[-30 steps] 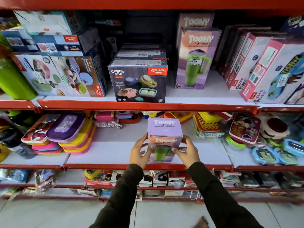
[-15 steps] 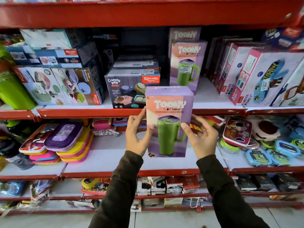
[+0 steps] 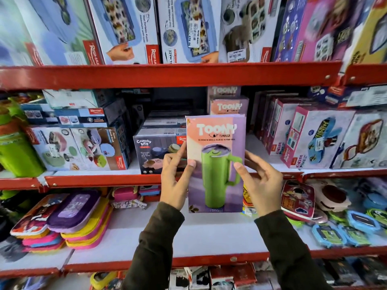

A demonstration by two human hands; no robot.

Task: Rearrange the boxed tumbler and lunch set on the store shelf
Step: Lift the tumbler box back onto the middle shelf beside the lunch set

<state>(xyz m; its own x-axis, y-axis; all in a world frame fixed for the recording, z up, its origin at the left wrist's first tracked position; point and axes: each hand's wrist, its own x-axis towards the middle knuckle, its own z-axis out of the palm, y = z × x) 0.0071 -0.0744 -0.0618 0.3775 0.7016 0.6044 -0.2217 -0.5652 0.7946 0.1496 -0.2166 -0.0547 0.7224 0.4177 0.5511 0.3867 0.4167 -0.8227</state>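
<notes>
A tall pink and purple Toony tumbler box (image 3: 215, 164), with a green tumbler pictured on its front, is held upright in the air before the middle shelf. My left hand (image 3: 174, 176) grips its left edge and my right hand (image 3: 259, 181) grips its right edge. Behind the box's left side stands the dark Crunchy Bite lunch set box (image 3: 156, 150) on the middle shelf (image 3: 100, 180), with similar boxes stacked on and behind it. More Toony boxes (image 3: 229, 105) stand at the back, partly hidden by the held box.
Rishabh lunch boxes (image 3: 79, 147) fill the middle shelf's left, Kidzee Plus boxes (image 3: 318, 139) its right. A green bottle (image 3: 16, 151) stands far left. The lower shelf (image 3: 209, 231) carries stacked flat lunch boxes (image 3: 69, 220) on the left and small containers (image 3: 343, 231) on the right. Boxes line the top shelf (image 3: 167, 74).
Both hands have lifted the tumbler box from the lower shelf up to the level of the middle shelf. The view has tilted upward, revealing the top shelf.
</notes>
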